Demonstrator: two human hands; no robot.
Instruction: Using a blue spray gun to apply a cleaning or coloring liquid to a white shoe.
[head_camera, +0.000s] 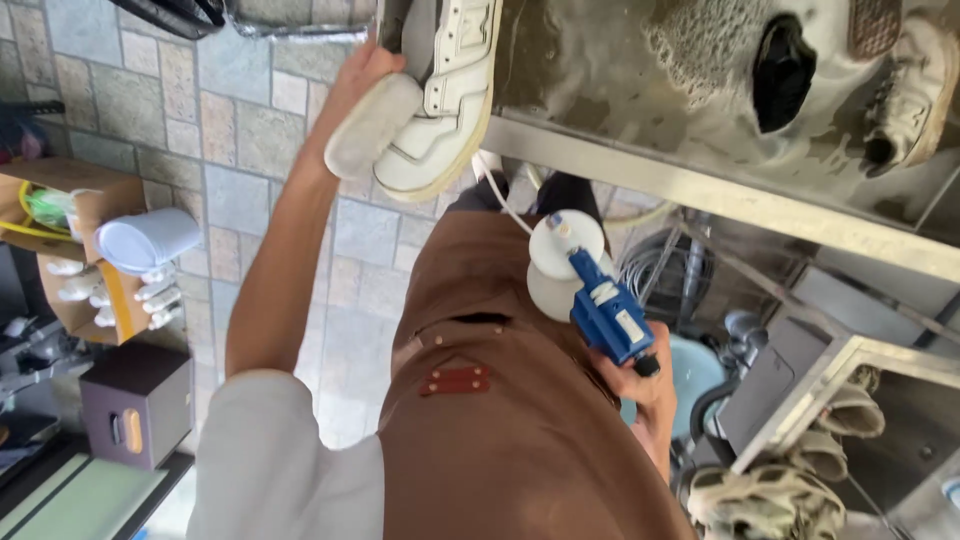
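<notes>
1. Left hand (358, 80) clamped around the heel end of a white sneaker (440, 90), held up beside the edge of a wet metal sink (700, 190).
2. Right hand (640, 385) closed on the grip of a blue cleaning tool (605, 310) with a round white head, held low in front of a brown apron (500, 420).
3. Inside the sink: foam and another white shoe (910, 90).
4. Farther left on the tiled floor: a cardboard box (90, 250) and a white bucket (148, 240).
</notes>
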